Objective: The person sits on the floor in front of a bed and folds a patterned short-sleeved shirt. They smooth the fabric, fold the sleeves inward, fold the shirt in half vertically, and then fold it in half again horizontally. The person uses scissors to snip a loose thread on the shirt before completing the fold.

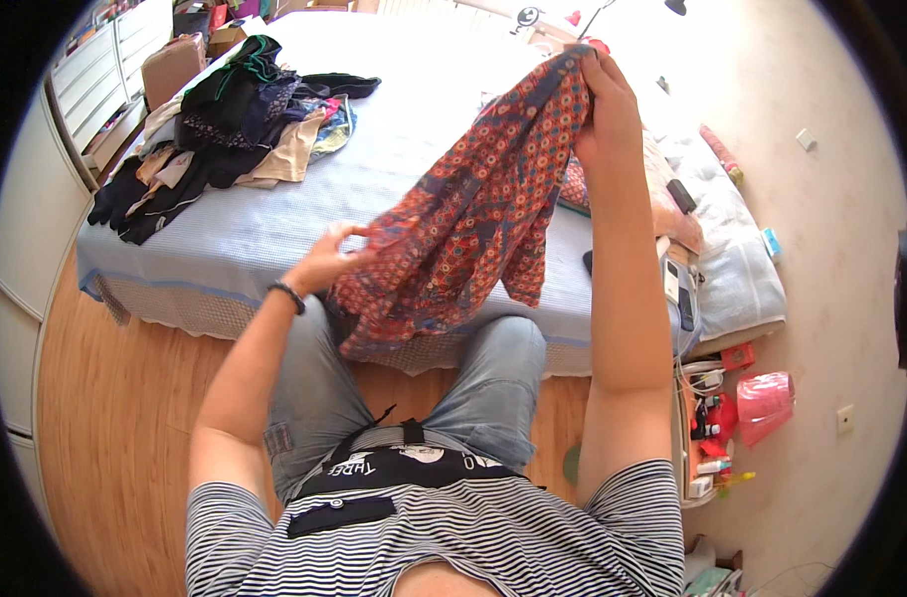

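A red and dark-blue patterned shirt hangs slantwise in front of me, over the near edge of the bed. My right hand is raised and closed on its upper end, with the arm stretched forward. Lower down on the left, my left hand has thumb and forefinger curved at the shirt's side edge, fingertips against the cloth. The cloth looks slightly blurred there. Its lower part hangs in loose folds beside my knees, and a sleeve-like piece droops on the right.
A heap of mostly dark clothes lies on the left of the bed's pale blue cover. At the right stand a bedside shelf with small items and a pink lampshade. A pinkish suitcase and white drawers are at the far left.
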### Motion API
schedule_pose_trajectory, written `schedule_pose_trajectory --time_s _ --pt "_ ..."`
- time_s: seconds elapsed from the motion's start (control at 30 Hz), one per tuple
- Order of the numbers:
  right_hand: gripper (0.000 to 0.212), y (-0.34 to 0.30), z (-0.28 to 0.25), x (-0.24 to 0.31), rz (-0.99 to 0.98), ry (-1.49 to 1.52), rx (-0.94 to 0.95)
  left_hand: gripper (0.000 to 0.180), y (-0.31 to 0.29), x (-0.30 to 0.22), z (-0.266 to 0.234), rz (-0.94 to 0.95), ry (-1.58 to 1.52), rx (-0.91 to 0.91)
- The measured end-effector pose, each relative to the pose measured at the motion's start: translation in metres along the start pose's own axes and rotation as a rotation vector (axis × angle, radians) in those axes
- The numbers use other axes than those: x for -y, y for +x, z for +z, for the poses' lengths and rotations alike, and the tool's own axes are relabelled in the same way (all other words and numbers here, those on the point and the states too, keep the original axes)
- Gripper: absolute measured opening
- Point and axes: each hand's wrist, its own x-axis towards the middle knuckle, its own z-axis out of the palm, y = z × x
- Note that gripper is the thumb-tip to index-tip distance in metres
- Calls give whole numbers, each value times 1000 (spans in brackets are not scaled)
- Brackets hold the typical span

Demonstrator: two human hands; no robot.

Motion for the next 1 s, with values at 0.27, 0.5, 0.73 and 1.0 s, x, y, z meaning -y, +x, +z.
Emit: schedule_pose_trajectory --time_s 0.27,0.5,0.73,1.0 --pt "19 23 7 72 -167 -236 55 25 16 47 65 -161 -607 273" --pt "19 44 -110 123 -358 -947 -228 12 51 -74 -196 183 -102 -338" --pt "16 63 -151 76 -92 -959 -210 11 59 -163 -277 242 67 -371" --pt "12 3 -164 59 -312 -765 -150 19 -10 -199 -239 292 330 -754"
